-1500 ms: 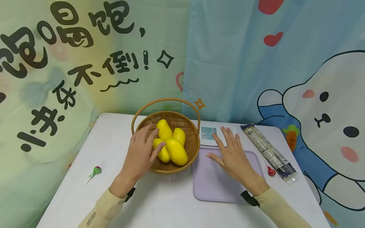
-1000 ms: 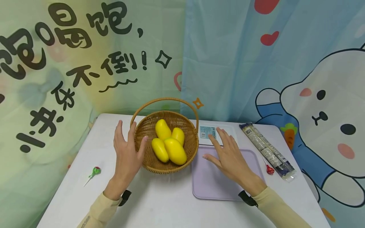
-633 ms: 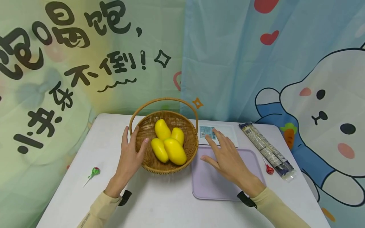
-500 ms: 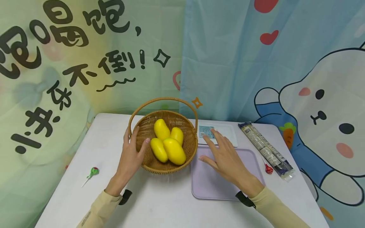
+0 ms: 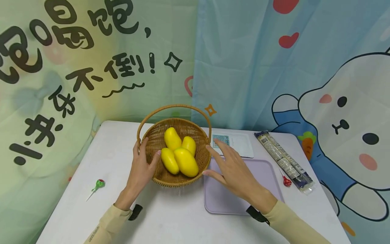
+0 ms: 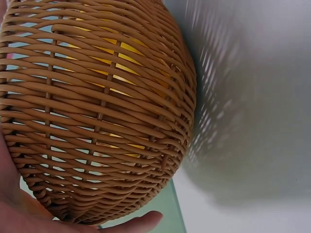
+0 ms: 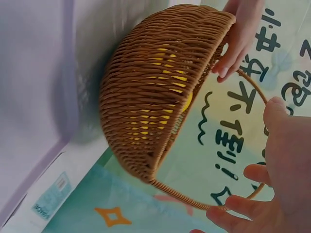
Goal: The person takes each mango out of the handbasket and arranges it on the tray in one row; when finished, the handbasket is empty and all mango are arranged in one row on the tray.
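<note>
A brown wicker basket [image 5: 158,134] with an arched handle stands at the back middle of the table and holds several yellow mangoes [image 5: 186,162]. My left hand [image 5: 141,169] is at its left rim, fingers extended along the outside and thumb toward the inside. In the left wrist view the woven wall [image 6: 97,107] fills most of the picture, a fingertip [image 6: 146,221] beside it. My right hand [image 5: 237,174] hovers over a lilac tray, fingers spread, tips near the right rim. The right wrist view shows this hand [image 7: 282,184] apart from the basket wall [image 7: 141,87].
The lilac tray [image 5: 225,203] lies right of the basket, a white packet with a blue label [image 5: 242,145] behind it. A long plastic-wrapped package [image 5: 286,162] and a red lollipop [image 5: 287,181] lie farther right. A green lollipop [image 5: 99,183] is at left on the white table [image 5: 170,220].
My left hand has drawn back from over the mangoes to the basket's left rim. My right hand has shifted left toward the right rim. The basket stays in place.
</note>
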Demonstrator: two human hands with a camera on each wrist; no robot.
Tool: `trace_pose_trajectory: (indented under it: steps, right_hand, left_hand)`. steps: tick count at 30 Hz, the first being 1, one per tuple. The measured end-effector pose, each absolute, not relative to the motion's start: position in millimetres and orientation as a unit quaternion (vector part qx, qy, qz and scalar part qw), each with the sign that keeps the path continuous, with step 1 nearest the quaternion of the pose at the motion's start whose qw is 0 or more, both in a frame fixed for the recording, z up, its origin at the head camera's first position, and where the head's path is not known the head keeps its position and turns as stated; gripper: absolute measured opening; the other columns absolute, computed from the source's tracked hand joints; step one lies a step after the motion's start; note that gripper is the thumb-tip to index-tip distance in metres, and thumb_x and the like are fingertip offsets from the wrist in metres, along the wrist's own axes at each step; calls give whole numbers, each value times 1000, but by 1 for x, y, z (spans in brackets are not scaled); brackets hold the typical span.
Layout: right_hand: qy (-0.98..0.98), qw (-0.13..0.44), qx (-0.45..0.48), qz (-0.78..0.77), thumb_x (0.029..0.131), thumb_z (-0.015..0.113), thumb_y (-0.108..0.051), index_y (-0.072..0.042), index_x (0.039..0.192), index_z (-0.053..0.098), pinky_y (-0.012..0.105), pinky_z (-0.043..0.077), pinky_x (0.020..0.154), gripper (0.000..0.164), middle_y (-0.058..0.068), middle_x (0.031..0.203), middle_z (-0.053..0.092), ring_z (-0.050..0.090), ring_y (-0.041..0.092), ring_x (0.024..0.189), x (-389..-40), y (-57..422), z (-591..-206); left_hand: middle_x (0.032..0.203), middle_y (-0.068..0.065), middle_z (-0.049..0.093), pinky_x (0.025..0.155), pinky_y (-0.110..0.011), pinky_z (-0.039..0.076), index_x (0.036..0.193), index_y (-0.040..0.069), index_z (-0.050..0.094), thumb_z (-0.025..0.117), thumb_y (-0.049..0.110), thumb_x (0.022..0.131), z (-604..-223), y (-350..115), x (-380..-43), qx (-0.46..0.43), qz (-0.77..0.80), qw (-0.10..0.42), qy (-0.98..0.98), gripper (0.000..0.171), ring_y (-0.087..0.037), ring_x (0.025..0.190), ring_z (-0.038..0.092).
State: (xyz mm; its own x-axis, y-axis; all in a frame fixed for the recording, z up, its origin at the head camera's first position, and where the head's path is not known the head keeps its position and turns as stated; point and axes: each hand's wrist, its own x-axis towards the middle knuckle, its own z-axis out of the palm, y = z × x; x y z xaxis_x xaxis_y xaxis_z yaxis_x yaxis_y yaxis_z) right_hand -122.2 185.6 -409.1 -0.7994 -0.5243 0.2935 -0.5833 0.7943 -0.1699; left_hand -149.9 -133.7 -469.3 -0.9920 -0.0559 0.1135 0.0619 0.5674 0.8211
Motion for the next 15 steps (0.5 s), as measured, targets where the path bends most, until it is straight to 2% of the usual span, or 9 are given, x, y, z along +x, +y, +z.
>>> trace_pose_trajectory:
  steps: [8,15]
  right_hand:
    - [-926,124,326,141,100,58,-52,-19,160,33,58,37,114,73,16,166,25,37,34,147,-133,167,-398]
    - [-918,95,342,178,101,60,-46,-17,159,33,57,39,113,70,13,167,23,42,37,144,-150,154,-390]
  left_hand:
    - [167,-25,3,111,-65,36,163,14,16,55,53,101,-470,-133,-151,0,-477,56,-877,83,-52,144,33]
    - [166,-26,4,110,-64,38,164,14,14,55,52,101,-469,-134,-150,-1,-478,54,-877,84,-52,142,36]
